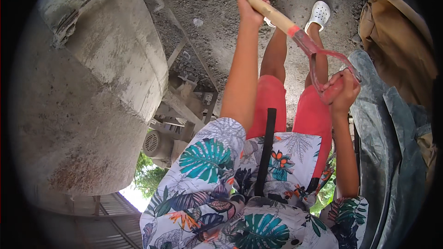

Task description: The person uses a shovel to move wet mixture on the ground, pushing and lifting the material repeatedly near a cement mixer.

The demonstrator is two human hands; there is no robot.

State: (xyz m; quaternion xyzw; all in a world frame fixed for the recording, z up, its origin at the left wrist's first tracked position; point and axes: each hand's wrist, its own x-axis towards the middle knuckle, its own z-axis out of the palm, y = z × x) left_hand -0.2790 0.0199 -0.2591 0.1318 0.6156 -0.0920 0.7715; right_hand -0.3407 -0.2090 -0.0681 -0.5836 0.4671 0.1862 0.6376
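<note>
Both my hands are on a shovel with a pale wooden shaft (272,14) and a worn red D-shaped grip (318,51). My left hand (250,10) is wrapped round the upper part of the shaft, the arm stretched forward. At the right, the fingers of my right hand (344,91) close on the crossbar of the red grip. The shaft slants from the grip up to the far left. Its far end reaches the top edge of the view, where the blade cannot be made out.
A large cement-crusted drum (115,60), like a concrete mixer's, fills the left side. Below its rim sits a motor (158,144) on a metal frame. Brown (392,32) and grey-green tarps (376,110) hang at the right. My white clog (318,14) stands on gritty ground (221,50).
</note>
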